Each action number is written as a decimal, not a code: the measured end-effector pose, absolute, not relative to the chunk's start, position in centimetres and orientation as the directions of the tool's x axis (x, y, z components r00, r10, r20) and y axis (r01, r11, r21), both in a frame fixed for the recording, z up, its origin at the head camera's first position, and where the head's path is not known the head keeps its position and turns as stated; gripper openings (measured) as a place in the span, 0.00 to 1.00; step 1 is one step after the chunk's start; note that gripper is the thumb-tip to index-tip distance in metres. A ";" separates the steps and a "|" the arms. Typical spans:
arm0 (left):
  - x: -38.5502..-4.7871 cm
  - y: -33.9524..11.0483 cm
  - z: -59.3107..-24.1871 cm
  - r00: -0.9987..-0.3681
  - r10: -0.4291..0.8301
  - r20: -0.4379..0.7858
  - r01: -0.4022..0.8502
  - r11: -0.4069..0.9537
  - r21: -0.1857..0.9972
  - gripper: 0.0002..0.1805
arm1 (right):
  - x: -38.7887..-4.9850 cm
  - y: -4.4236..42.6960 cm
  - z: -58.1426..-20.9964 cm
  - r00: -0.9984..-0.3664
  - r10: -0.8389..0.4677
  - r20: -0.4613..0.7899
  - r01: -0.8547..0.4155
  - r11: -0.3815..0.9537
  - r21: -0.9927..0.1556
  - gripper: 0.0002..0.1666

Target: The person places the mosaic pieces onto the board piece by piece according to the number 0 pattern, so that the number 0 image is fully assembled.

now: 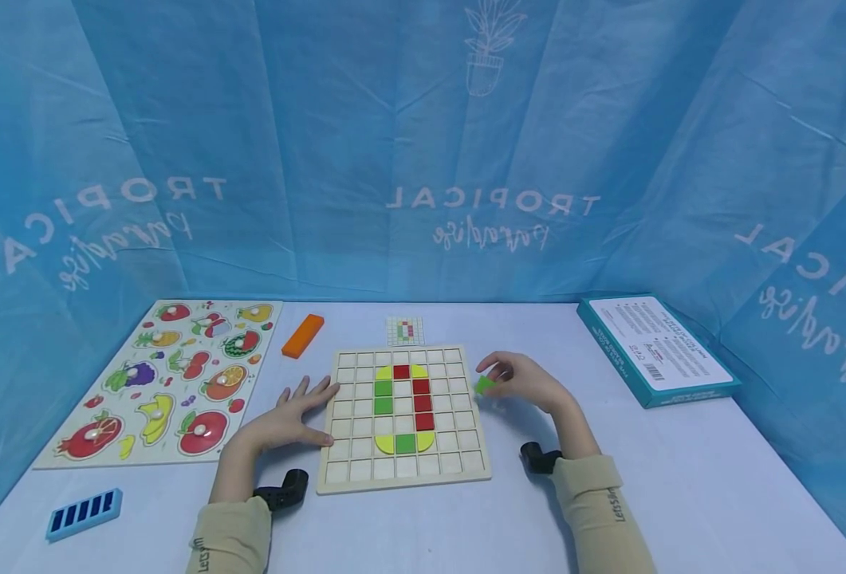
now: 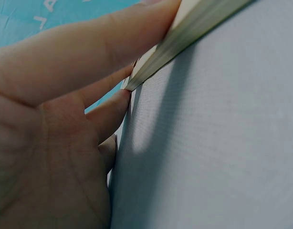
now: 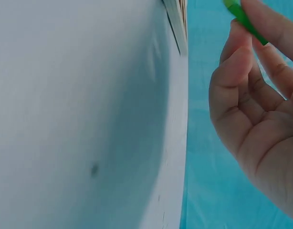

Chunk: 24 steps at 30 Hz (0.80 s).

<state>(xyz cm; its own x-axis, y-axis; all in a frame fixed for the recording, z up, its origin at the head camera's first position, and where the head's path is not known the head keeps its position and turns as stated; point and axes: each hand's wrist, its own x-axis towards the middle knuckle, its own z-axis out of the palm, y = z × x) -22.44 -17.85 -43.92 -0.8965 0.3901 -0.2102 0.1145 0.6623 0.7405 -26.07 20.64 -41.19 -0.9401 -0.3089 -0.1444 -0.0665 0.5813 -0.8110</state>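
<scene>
A wooden grid board [image 1: 404, 484] lies mid-table, with red, green and yellow tiles [image 1: 423, 403] set in a ring pattern in its cells. My left hand [image 1: 282, 422] rests at the board's left edge, fingers spread and fairly straight. In the left wrist view, its thumb and fingertips touch the board's side [image 2: 158, 59]. Just off the right edge of the board, my right hand [image 1: 526, 384] pinches a small green tile [image 1: 485, 385] between thumb and fingers. The right wrist view shows this tile [image 3: 249, 24] held above the table. Behind the board lies a small pattern card [image 1: 395, 338].
A fruit puzzle board [image 1: 207, 383] lies on the left, with an orange box [image 1: 303, 336] beside it. Nearer the front left is a blue slotted case [image 1: 84, 514]. A teal and white box [image 1: 655, 351] lies at the right. A blue curtain [image 1: 423, 143] hangs behind the table.
</scene>
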 end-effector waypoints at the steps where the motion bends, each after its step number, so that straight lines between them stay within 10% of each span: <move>1: -22.4 -17.8 -43.9 -0.896 0.391 -0.209 0.116 0.662 0.740 0.52 | -26.1 20.5 -41.1 -0.940 -0.311 -0.142 -0.065 0.569 -0.820 0.19; 24: -22.6 -17.9 -43.9 -0.891 0.410 -0.195 0.141 0.658 0.740 0.51 | -26.0 14.1 -40.6 -0.901 -0.419 -0.113 -0.081 0.418 -0.905 0.12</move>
<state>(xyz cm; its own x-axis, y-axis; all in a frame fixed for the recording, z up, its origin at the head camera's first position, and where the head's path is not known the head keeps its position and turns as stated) -22.59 -17.95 -43.93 -0.8909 0.4102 -0.1950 0.1408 0.6575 0.7402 -26.04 14.12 -40.57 -0.9009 -0.4191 -0.1130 -0.0809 0.4179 -0.9049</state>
